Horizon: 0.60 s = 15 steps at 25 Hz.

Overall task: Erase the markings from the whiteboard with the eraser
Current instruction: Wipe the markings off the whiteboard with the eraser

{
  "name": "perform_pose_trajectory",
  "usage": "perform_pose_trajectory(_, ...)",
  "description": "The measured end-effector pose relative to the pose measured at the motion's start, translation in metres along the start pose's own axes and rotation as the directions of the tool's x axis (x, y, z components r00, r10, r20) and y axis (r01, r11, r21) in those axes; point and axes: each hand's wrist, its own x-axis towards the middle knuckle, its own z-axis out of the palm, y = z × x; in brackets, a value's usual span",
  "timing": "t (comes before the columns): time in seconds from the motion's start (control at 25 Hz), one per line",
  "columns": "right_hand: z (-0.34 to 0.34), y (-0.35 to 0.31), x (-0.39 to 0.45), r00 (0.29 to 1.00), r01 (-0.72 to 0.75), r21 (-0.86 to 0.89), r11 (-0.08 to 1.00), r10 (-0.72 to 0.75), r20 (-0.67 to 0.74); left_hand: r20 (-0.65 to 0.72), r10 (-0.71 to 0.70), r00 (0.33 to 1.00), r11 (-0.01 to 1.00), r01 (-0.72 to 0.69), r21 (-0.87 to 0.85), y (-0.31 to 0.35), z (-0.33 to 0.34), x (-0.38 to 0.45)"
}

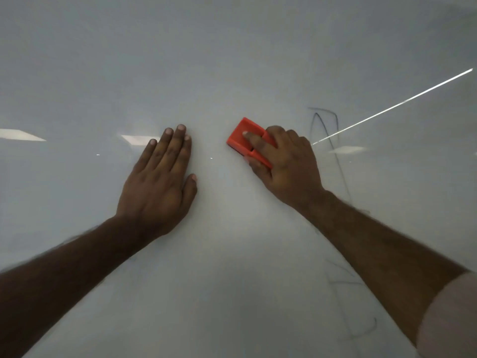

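On whiteboard point(232, 60), right hand point(286, 161) gripping eraser point(244, 136)

I can read no text, label, brand or number anywhere: the dark marker strokes point(325, 125) toward the right side of the whiteboard point(232, 60) are loose scrawls that form no legible letters.

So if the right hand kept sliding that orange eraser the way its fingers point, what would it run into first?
Nothing, as far as this view shows. The right hand aims the eraser up and left across bare whiteboard. The left hand lies off to the side, and the markings sit behind it, to the right.
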Motion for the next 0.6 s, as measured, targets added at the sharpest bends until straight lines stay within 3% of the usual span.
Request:
perform_pose_trajectory(0.08, 0.003, 0.020, 0.018, 0.997, -0.072, -0.028, 0.997, 0.071, -0.024, -0.005, -0.004, 1.000, 1.000, 0.004, -0.005, 0.000, 0.001, 0.003)
perform_pose_trajectory(0.2, 0.005, 0.054, 0.029, 0.937, -0.339, -0.066, 0.939, 0.331, -0.109, -0.009, -0.003, 1.000, 1.000, 0.003, -0.004, 0.000, 0.001, 0.002)
perform_pose_trajectory(0.36, 0.008, 0.066, 0.024, 0.795, -0.603, -0.102, 0.791, 0.584, -0.165, -0.022, -0.008, 1.000, 1.000, 0.008, -0.002, 0.000, 0.000, 0.001)
perform_pose_trajectory(0.44, 0.008, 0.065, 0.020, 0.684, -0.727, -0.089, 0.681, 0.707, -0.178, -0.020, -0.003, 1.000, 1.000, 0.003, -0.007, -0.001, 0.000, 0.000)
perform_pose_trajectory(0.52, 0.005, 0.065, 0.009, 0.572, -0.817, -0.054, 0.574, 0.795, -0.204, -0.020, 0.001, 1.000, 1.000, -0.001, -0.013, -0.001, 0.000, 0.000)
perform_pose_trajectory(0.6, 0.001, 0.063, -0.009, 0.503, -0.860, -0.031, 0.509, 0.837, -0.218, -0.026, -0.002, 1.000, 1.000, 0.002, -0.019, 0.000, 0.001, -0.001)
